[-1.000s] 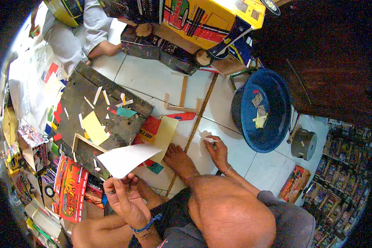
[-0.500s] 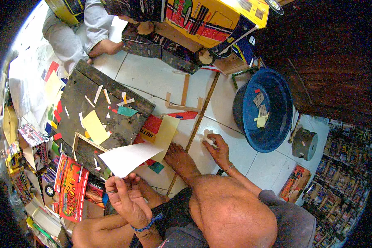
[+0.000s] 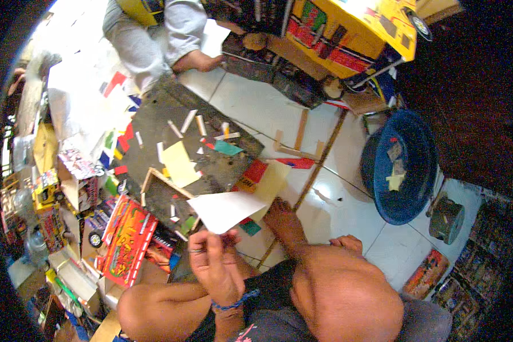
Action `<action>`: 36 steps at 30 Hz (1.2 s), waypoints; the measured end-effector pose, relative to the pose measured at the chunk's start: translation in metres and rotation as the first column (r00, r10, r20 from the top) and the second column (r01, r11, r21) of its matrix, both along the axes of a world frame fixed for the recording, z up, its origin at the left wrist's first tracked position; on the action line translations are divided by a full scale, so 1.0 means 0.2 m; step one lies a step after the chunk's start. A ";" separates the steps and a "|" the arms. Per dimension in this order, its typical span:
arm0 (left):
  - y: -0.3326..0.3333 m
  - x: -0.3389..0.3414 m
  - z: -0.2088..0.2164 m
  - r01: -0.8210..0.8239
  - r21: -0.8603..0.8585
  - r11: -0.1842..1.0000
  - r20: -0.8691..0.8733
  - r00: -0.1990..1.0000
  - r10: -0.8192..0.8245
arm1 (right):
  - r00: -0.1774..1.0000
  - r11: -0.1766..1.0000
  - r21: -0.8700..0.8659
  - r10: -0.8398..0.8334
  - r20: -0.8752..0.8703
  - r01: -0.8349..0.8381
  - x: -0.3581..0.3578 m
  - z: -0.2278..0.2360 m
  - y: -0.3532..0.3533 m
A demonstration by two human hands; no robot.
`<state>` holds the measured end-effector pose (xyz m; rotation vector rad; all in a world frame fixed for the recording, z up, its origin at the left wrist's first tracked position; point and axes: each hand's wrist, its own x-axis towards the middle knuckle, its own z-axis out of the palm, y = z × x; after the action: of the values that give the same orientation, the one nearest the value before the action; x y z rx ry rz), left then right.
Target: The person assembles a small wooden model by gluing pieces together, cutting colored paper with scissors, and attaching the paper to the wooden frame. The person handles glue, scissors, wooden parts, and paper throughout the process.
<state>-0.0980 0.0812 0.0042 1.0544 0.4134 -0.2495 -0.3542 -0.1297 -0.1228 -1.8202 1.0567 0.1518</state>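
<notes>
My left hand point(image 3: 214, 268), with a ring and a blue wristband, pinches the near edge of a white paper sheet point(image 3: 225, 210) and holds it up over the floor. My right hand point(image 3: 347, 244) rests curled just behind my bent knee point(image 3: 347, 296), and what its fingers hold is hidden. My bare foot point(image 3: 285, 222) lies on the white tiles between the two hands. A tan card point(image 3: 272, 181) shows just beyond the white sheet.
A dark work board point(image 3: 171, 114) carries a yellow sheet point(image 3: 179, 164) and small paper strips. A blue basin point(image 3: 402, 171) with scraps stands right. A long wooden stick point(image 3: 310, 176) crosses the tiles. Another person point(image 3: 154, 34) sits at the far side. Colourful boxes point(image 3: 125, 239) crowd the left.
My right hand has drawn back from the tiles near the stick to my knee. The white sheet in my left hand has shifted slightly.
</notes>
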 end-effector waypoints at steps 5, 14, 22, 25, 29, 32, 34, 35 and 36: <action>-0.07 -0.04 0.02 0.081 -0.030 0.996 -0.033 0.996 -0.082 | 0.922 0.973 0.223 -0.035 0.386 -0.057 0.32 0.34 -0.05; -0.15 -0.04 0.14 0.133 -0.095 0.987 -0.004 0.991 -0.134 | 0.519 0.719 -0.400 0.690 0.504 -0.568 1.20 0.72 -0.11; 0.01 0.11 0.13 0.164 0.152 0.975 0.192 0.962 -0.192 | 0.591 0.798 -0.137 0.538 0.602 -0.587 1.39 0.63 -0.15; 0.09 0.32 0.03 -0.043 0.593 0.804 0.280 0.947 -0.156 | 0.823 0.838 0.359 0.171 0.542 -0.410 1.43 0.61 -0.19; 0.09 0.52 -0.15 -0.010 0.954 0.299 0.098 0.955 -0.281 | 0.849 0.753 0.507 0.127 0.513 -0.419 1.44 0.57 -0.22; 0.11 0.55 -0.23 0.031 0.980 0.197 0.035 0.946 -0.322 | 0.845 0.725 0.539 0.110 0.523 -0.429 1.43 0.53 -0.23; 0.14 0.55 -0.25 0.052 0.977 0.209 0.016 0.951 -0.310 | 0.833 0.739 0.490 0.172 0.526 -0.462 1.43 0.49 -0.24; 0.15 0.55 -0.25 0.030 0.984 0.178 0.028 0.949 -0.314 | 0.833 0.740 0.490 0.169 0.527 -0.460 1.43 0.48 -0.24; 0.17 0.55 -0.25 0.048 0.973 0.224 0.025 0.951 -0.309 | 0.832 0.740 0.490 0.168 0.529 -0.461 1.42 0.46 -0.25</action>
<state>0.0110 0.1145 -0.0462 2.4164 0.1991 -0.0386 -0.0693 -0.1787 -0.0299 -1.3269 0.2786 0.2291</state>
